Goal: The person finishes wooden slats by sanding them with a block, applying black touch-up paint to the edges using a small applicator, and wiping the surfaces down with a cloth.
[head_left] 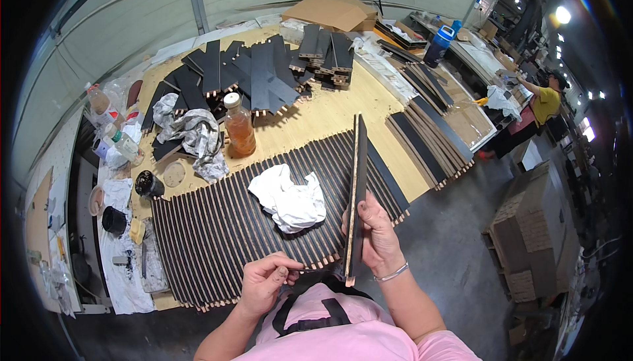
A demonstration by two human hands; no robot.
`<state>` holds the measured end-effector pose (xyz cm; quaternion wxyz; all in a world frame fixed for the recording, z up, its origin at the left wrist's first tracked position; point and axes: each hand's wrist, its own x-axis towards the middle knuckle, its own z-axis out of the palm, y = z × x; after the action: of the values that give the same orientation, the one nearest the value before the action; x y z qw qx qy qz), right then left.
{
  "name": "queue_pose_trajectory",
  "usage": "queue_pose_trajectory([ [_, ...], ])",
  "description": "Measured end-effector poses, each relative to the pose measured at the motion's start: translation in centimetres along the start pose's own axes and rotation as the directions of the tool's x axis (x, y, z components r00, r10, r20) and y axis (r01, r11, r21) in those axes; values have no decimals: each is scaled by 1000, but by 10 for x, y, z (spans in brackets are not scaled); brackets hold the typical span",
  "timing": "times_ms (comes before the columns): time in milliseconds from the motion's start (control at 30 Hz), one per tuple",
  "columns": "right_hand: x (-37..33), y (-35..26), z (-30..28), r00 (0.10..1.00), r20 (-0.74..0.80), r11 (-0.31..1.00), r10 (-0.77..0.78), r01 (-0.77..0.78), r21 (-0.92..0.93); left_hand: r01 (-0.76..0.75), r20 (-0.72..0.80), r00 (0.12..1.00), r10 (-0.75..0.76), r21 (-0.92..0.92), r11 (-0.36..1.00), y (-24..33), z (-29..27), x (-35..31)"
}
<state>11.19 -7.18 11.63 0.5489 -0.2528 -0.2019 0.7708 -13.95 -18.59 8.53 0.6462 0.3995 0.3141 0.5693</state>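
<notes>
My right hand [379,234] is closed around a black wooden slat [357,189], held upright on its edge with its bare wood edge showing. A pale dowel sticks out of the slat's near end. My left hand [267,284] is at the near ends of a long row of black slats [204,242], fingers pinched together. Whatever lies between those fingertips is too small to make out. The row's slats stand side by side on edge, with light dowel tips at their ends. A crumpled white cloth [287,197] rests on top of them.
Beyond the row are a heap of black slats [264,74], a stained rag [198,137] and a bottle of amber liquid [240,130]. A black-smeared jar [149,184] stands at left. More slats [428,143] lie at right. A person in yellow [547,104] works farther off.
</notes>
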Motion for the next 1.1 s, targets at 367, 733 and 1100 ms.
queue_pose_trajectory([
  [367,4,10,15,975,-145,941,-166,113,-318,-3,-44,999,1,-46,999,-4,-12,-1],
  [733,15,17,16,968,-162,902,-191,108,-419,28,-374,907,196,517,856,46,-85,8],
  [1100,26,24,-4,987,-143,911,-76,10,-413,528,-382,556,739,848,41,159,-415,31],
])
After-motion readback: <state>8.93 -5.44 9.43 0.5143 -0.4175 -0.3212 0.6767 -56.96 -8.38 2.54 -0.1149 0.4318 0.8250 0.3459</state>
